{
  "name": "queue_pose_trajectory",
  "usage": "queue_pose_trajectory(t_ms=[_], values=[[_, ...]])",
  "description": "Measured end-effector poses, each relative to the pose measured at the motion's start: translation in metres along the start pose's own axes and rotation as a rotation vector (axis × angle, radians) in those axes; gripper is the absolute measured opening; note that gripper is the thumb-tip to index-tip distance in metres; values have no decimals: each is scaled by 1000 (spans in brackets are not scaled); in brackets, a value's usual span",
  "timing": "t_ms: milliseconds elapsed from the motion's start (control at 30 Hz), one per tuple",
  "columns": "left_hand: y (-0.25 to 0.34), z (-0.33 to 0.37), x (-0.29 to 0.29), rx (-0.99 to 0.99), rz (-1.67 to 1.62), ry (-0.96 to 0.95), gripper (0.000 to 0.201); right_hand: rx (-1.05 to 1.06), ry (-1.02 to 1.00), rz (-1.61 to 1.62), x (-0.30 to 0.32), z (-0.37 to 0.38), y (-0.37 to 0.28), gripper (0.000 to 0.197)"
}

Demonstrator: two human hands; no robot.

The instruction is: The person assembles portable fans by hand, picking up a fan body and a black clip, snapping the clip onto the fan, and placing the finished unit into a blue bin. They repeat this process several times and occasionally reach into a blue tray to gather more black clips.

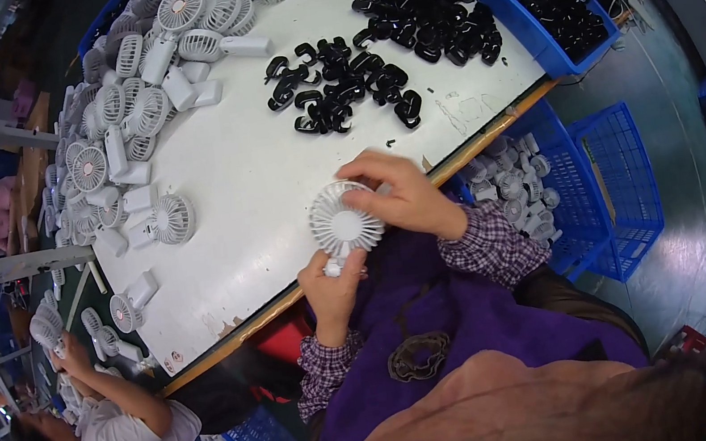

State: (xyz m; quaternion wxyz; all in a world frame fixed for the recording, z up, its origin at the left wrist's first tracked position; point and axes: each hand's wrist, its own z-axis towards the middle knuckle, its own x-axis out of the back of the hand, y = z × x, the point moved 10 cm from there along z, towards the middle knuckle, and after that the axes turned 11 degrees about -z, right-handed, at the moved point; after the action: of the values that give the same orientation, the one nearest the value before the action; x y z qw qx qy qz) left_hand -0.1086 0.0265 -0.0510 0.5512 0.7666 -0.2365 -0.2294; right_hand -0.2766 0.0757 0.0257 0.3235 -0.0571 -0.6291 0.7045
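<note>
A white handheld fan (pixel 345 224) with a round slatted head is held just over the front edge of the worktable (pixel 252 208). My left hand (pixel 333 288) is closed round the fan's lower end, thumb on top. At the upper right rim of the head, my right hand (pixel 399 193) grips with its thumb on the slats and its fingers bent behind. Beyond the hands lies a pile of small black curved plastic parts (pixel 343 86), with a second heap (pixel 432 15) behind it.
Many white fans (pixel 122 117) are heaped along the left side. A blue bin (pixel 560 56) of black parts stands at the far right. Blue baskets (pixel 584 224), one with fans, sit below the right edge. A co-worker (pixel 130 432) at left holds another fan.
</note>
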Motion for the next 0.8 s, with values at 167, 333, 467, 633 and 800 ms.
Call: queue_pose_trajectory(t_ms=[167,333,467,633,800], values=[[5,24,25,92,-118,63,25,74,364,-856,83,1,15,17],[22,26,31,-20,-141,24,26,101,235,-1113,85,26,54,12],[22,29,26,-36,-209,-50,25,-148,236,-831,120,23,77,10],[11,32,17,-51,-422,-105,28,-406,31,385,70,7,81,5],[29,42,-16,-377,-66,-137,33,-436,-114,1019,-31,-29,60,3]])
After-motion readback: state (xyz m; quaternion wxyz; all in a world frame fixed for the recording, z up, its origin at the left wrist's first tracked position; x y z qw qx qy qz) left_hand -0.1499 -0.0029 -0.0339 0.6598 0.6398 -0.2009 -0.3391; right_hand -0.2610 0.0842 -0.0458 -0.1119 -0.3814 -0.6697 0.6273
